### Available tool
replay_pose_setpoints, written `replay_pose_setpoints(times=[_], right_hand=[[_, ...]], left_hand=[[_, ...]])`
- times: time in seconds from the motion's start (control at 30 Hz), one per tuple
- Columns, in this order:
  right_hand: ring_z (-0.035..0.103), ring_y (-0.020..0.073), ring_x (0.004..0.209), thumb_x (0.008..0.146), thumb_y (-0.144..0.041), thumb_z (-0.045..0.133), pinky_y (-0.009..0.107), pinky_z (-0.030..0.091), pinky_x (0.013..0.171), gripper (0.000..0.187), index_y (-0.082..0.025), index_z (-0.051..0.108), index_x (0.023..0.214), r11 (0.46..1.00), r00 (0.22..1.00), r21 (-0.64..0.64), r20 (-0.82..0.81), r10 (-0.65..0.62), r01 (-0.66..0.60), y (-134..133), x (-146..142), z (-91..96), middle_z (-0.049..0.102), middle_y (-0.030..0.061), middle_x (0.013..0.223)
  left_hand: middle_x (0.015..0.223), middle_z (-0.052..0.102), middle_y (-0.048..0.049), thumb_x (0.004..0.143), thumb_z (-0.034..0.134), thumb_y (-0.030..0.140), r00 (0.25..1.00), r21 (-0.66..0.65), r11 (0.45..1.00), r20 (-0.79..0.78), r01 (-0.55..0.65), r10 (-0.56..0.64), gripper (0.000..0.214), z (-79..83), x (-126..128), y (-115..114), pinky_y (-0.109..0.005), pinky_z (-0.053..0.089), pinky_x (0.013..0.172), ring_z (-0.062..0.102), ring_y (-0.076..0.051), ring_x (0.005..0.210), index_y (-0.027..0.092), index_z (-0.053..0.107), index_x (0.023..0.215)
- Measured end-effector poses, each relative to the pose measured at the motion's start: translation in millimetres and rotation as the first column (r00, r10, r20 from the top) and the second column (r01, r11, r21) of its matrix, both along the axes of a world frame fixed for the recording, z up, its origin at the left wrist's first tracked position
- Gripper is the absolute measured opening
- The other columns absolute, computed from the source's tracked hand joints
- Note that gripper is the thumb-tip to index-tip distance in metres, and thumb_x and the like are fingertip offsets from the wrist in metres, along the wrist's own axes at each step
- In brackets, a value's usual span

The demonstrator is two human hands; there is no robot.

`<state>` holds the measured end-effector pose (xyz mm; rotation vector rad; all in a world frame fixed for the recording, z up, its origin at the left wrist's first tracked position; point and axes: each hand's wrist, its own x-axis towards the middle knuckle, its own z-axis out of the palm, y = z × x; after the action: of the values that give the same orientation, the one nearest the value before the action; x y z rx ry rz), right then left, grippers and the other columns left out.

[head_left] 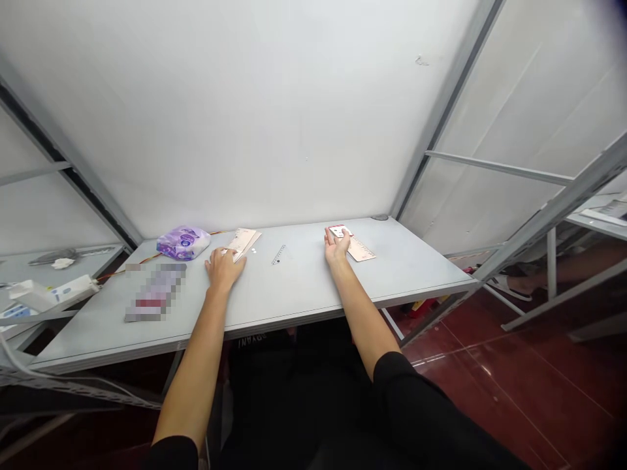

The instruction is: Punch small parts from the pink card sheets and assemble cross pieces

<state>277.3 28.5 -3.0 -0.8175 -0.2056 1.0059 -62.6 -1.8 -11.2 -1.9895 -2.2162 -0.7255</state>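
Note:
My left hand (224, 269) rests flat on the grey table (304, 287), its fingertips beside a pale pink paper ruler or card (243, 243). Several small white discs lie by that paper. My right hand (337, 245) lies with its fingers spread over a red-and-white card (339, 230), and a pale pink ruler (360, 249) sticks out from under it. Between my hands lies a small ruler with black marks (279, 254). A purple-and-white soft packet (183, 243) sits at the table's back left. A pixelated, unreadable flat item (154, 292) lies at the front left.
Thin orange wires (132, 264) cross the table's left part. A white wall panel (235, 117) stands behind, with grey metal frame bars (450, 104) at the sides. White boxes (51, 294) sit on a lower left shelf. A person's sandalled foot (509, 285) shows at right.

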Motion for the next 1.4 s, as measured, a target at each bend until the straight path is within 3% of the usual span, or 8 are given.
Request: replay_pose_setpoints(times=[0.13,0.33,0.67,0.9,1.03,1.13,1.23,1.4], right_hand=[[0.075,0.0171,0.105,0.091,-0.041,0.045,0.027,0.061,0.074,0.057,-0.03,0.029,0.144,1.0,0.999,0.007,-0.044,-0.02,0.02,-0.5,0.9,-0.4,0.031,0.0167,0.159],[0.075,0.0166,0.105,0.088,-0.037,0.047,0.027,0.06,0.078,0.05,-0.032,0.038,0.137,0.997,0.998,0.053,0.005,-0.059,0.059,2.5,1.1,-3.3,0.049,0.0087,0.147],[0.077,0.0122,0.094,0.084,-0.028,0.054,0.02,0.057,0.072,0.041,-0.029,0.05,0.125,0.99,0.99,0.041,-0.056,-0.131,0.133,11.2,9.9,-9.8,0.058,0.0022,0.136],[0.076,0.0142,0.096,0.086,-0.03,0.053,0.018,0.054,0.067,0.036,-0.022,0.056,0.121,0.984,0.968,0.004,0.178,-0.177,0.179,16.2,7.2,-15.5,0.066,0.0067,0.128],[0.075,0.0158,0.09,0.083,-0.032,0.062,0.022,0.055,0.068,0.041,-0.017,0.063,0.121,0.982,0.939,0.007,0.294,-0.181,0.187,16.4,-3.0,-13.0,0.071,0.0084,0.118],[0.074,0.0181,0.087,0.078,-0.034,0.069,0.025,0.056,0.07,0.041,-0.014,0.07,0.114,0.993,0.915,0.046,0.386,-0.117,0.108,11.6,-17.5,-9.2,0.076,0.0088,0.107],[0.074,0.0203,0.087,0.074,-0.034,0.075,0.03,0.057,0.075,0.037,-0.014,0.075,0.106,0.991,0.836,0.079,0.547,0.044,-0.104,2.0,-37.3,-7.2,0.078,0.0097,0.103],[0.073,0.0233,0.097,0.067,-0.03,0.085,0.035,0.058,0.087,0.032,-0.019,0.079,0.096,0.844,0.603,0.025,0.712,0.361,-0.535,-14.0,-69.7,-11.4,0.08,0.0086,0.102]], left_hand=[[0.147,0.054,-0.0197,0.086,0.065,0.056,1.0,-0.059,0.998,0.031,0.001,0.0,0.055,-0.6,2.2,-1.7,-0.062,0.031,0.116,0.051,-0.04,0.133,0.023,0.065,0.129],[0.146,0.054,-0.0199,0.089,0.062,0.053,0.998,-0.066,0.998,0.05,-0.022,0.025,0.051,-0.6,3.3,-1.7,-0.062,0.03,0.115,0.051,-0.04,0.134,0.022,0.064,0.13],[0.146,0.054,-0.0196,0.091,0.06,0.049,0.999,-0.074,0.997,0.043,-0.024,0.027,0.048,0.3,4.3,-3.4,-0.062,0.029,0.116,0.049,-0.039,0.137,0.022,0.063,0.131],[0.145,0.054,-0.0197,0.089,0.062,0.056,0.997,-0.043,0.999,0.072,-0.023,0.026,0.052,-2.3,3.1,0.8,-0.064,0.027,0.116,0.05,-0.041,0.133,0.021,0.065,0.128],[0.14,0.057,-0.0192,0.092,0.06,0.052,0.992,0.082,0.996,0.119,0.034,-0.043,0.046,0.7,4.5,1.9,-0.062,0.027,0.119,0.053,-0.038,0.131,0.019,0.066,0.123],[0.132,0.06,-0.0163,0.092,0.061,0.046,0.975,0.225,0.967,0.156,0.12,-0.157,0.038,2.6,7.7,2.4,-0.052,0.037,0.116,0.057,-0.034,0.125,0.02,0.067,0.118],[0.128,0.061,-0.0135,0.092,0.059,0.045,0.933,0.352,0.909,0.191,0.224,-0.304,0.034,3.9,13.1,1.2,-0.044,0.044,0.112,0.059,-0.03,0.123,0.021,0.066,0.115],[0.131,0.064,-0.0115,0.093,0.057,0.047,0.829,0.409,0.786,0.112,0.464,-0.547,0.036,8.1,27.1,-6.5,-0.042,0.043,0.115,0.058,-0.028,0.129,0.022,0.065,0.118]])
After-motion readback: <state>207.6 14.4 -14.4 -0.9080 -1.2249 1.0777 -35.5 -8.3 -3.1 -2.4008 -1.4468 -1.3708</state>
